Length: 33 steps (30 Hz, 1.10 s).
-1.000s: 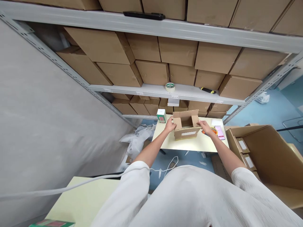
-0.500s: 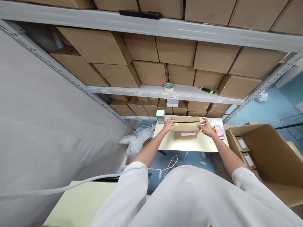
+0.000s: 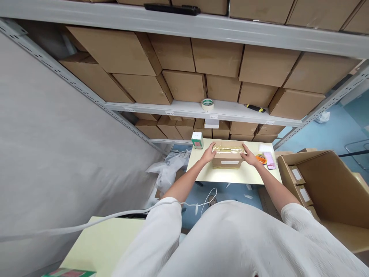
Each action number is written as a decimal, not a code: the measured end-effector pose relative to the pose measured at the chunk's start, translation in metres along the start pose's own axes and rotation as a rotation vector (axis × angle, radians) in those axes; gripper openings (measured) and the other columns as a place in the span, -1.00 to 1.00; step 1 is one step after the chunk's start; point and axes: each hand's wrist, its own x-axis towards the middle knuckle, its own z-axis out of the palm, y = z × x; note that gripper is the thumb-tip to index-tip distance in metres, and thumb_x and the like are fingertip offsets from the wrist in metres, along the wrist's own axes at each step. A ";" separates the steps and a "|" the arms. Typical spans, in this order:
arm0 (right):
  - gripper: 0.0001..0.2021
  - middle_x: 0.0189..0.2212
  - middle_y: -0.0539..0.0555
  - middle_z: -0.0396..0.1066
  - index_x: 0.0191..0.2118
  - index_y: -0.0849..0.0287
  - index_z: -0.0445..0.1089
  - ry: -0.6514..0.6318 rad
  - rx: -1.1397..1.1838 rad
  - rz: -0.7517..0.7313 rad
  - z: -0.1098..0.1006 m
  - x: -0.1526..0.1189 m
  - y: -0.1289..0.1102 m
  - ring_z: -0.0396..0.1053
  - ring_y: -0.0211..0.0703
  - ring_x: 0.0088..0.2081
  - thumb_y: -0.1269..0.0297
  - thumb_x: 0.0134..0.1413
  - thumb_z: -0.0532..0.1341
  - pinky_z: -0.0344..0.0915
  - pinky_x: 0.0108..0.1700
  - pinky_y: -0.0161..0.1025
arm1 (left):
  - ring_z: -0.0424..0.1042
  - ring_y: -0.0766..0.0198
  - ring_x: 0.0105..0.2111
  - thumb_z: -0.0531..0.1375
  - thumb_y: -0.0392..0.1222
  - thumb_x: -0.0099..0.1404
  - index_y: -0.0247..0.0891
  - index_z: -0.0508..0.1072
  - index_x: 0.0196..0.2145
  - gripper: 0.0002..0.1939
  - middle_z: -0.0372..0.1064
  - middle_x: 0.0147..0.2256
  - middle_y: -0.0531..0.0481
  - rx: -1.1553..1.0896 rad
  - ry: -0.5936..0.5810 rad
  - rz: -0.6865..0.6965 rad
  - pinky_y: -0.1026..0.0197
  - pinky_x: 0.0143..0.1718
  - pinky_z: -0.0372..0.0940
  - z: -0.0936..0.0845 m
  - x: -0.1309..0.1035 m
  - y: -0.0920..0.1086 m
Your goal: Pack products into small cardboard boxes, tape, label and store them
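On the pale table (image 3: 219, 176) sits a small cardboard box (image 3: 226, 160) with a white label on its front. Shiny clear-yellow packing tape (image 3: 229, 150) runs across its top, along the seam. My left hand (image 3: 208, 153) grips the box's left end, fingers on the upper edge. At the opposite end my right hand (image 3: 249, 156) holds it the same way, thumb toward the front. An orange roll of tape (image 3: 261, 159) and a phone (image 3: 269, 160) with a pinkish screen lie to the right of my right hand. A green-and-white carton (image 3: 197, 141) stands left of the box.
Shelves of cardboard boxes (image 3: 217, 57) rise behind the table. Their ledge carries a tape roll (image 3: 207, 104) and a yellow-black cutter (image 3: 255, 108). A large open carton (image 3: 331, 188) with labelled boxes is at right. Plastic wrap (image 3: 167, 173) lies at left; a white cable (image 3: 115, 214) crosses in front.
The box's top has gone from partly raised to flat, with tape across the seam. Both hands have shifted from fingertip contact near the tape's ends to holding the box's ends.
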 end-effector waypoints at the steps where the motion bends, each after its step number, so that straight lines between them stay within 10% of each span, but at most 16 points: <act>1: -0.11 0.33 0.21 0.43 0.57 0.00 0.14 -0.006 0.009 -0.011 0.003 -0.001 -0.001 0.50 0.11 0.15 -0.12 0.20 0.33 0.47 0.21 0.11 | 0.33 -0.12 0.39 0.22 -0.17 0.39 -0.23 0.24 0.48 -0.27 0.24 0.45 -0.27 -0.002 0.005 0.002 -0.14 0.42 0.23 -0.002 0.001 -0.002; 9: -0.03 0.51 0.22 0.18 0.63 0.03 -0.03 -0.055 -0.007 -0.108 0.030 -0.003 -0.008 0.32 0.11 0.39 -0.11 0.20 0.28 0.26 0.42 0.09 | 0.34 -0.13 0.36 0.25 -0.14 0.36 -0.15 0.26 0.47 -0.25 0.32 0.39 -0.21 -0.026 0.061 -0.026 -0.19 0.42 0.23 -0.017 -0.008 -0.013; 18: -0.08 0.18 0.20 0.56 0.56 0.06 0.17 -0.116 -0.095 0.049 0.026 -0.014 0.009 0.55 0.10 -0.04 -0.01 0.10 0.35 0.45 0.20 0.14 | 0.57 -0.06 -0.02 0.30 -0.08 0.34 -0.19 0.33 0.42 -0.27 0.47 0.26 -0.23 0.014 -0.020 -0.062 -0.15 0.23 0.41 -0.006 -0.024 -0.029; 33: -0.14 0.38 0.27 0.39 0.60 0.11 0.07 -0.064 -0.172 0.045 0.047 -0.002 0.039 0.38 0.27 0.35 -0.04 0.27 0.18 0.27 0.40 0.26 | 0.11 -0.07 0.52 0.13 -0.07 0.53 -0.21 0.20 0.52 -0.33 0.16 0.49 -0.29 0.190 0.001 -0.006 -0.15 0.49 0.13 0.026 -0.021 -0.061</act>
